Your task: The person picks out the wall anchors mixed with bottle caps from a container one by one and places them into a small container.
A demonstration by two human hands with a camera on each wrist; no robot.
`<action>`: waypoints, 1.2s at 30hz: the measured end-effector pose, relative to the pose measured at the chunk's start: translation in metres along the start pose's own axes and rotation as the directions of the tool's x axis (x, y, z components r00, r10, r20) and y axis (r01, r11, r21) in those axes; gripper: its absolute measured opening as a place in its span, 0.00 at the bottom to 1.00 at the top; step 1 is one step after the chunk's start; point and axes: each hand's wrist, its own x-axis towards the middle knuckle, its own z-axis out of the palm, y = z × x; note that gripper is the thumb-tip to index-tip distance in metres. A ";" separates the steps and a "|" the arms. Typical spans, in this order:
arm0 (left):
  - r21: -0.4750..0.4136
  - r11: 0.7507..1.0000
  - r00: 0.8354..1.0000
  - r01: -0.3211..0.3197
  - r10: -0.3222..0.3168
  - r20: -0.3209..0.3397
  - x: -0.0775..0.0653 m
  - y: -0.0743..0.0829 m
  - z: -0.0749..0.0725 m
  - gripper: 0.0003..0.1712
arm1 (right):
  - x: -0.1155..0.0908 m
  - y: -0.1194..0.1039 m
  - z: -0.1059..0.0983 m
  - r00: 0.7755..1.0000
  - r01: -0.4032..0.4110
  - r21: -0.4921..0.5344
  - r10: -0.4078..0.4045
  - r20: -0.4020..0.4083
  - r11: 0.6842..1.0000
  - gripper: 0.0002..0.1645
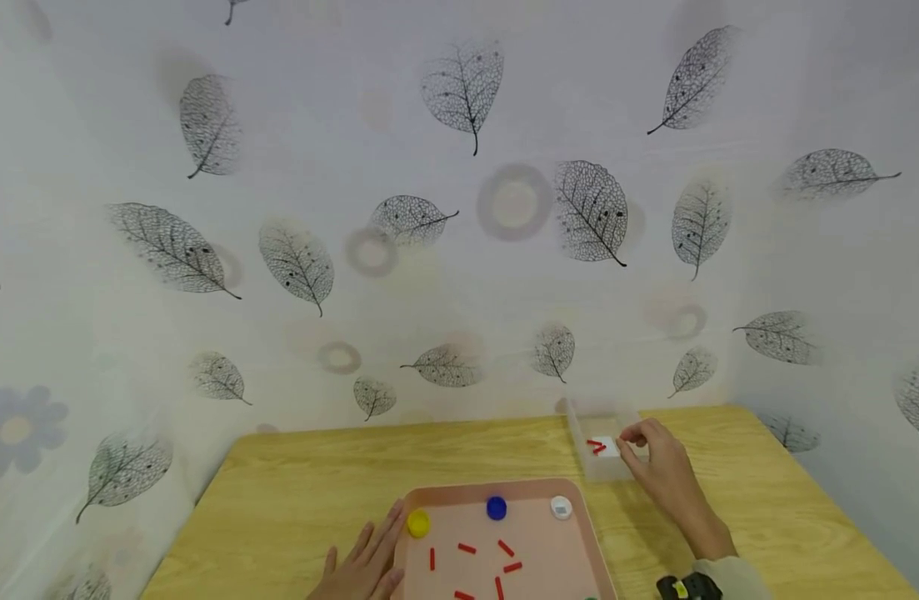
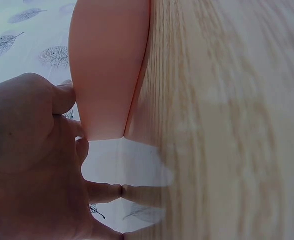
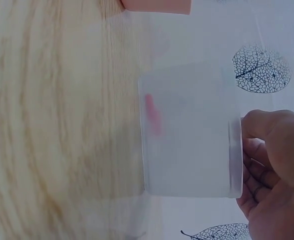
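My left hand (image 1: 362, 565) lies beside the left edge of a pink tray (image 1: 534, 533), fingers spread and straight. In the left wrist view the thumb side touches the tray's outer wall (image 2: 107, 65), and other fingertips meet the wooden table. Over a translucent plastic box (image 1: 609, 473) at the back right, my right hand (image 1: 665, 467) has thumb and fingers bent together. The right wrist view shows them at the rim of the box (image 3: 192, 145), fingertips hidden behind it; I cannot tell whether they pinch something. Red sticks (image 1: 597, 446) lie inside the box near a white piece (image 1: 607, 447).
Along the tray's far side sit a yellow cap (image 1: 418, 523), a blue cap (image 1: 496, 507) and a white cap (image 1: 561, 507). Several red sticks (image 1: 466, 548) lie scattered in the tray. A leaf-patterned wall covering (image 1: 459, 292) rises behind the wooden table (image 1: 302, 475).
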 end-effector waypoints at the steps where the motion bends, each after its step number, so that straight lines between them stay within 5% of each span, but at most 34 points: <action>1: 0.006 1.000 1.000 -0.008 0.008 -0.010 0.001 0.000 0.000 0.37 | 0.001 0.000 0.000 1.000 0.002 0.000 -0.002 -0.001 1.000 0.06; 13: 0.008 1.000 1.000 -0.021 0.021 -0.019 0.002 0.001 -0.001 0.37 | 0.007 -0.006 -0.004 0.999 -0.002 0.054 0.000 0.033 0.999 0.05; 36: -0.002 1.000 1.000 -0.008 0.009 0.026 0.000 0.005 -0.005 0.37 | 0.000 -0.063 -0.009 0.980 0.058 0.262 -0.105 0.170 0.963 0.10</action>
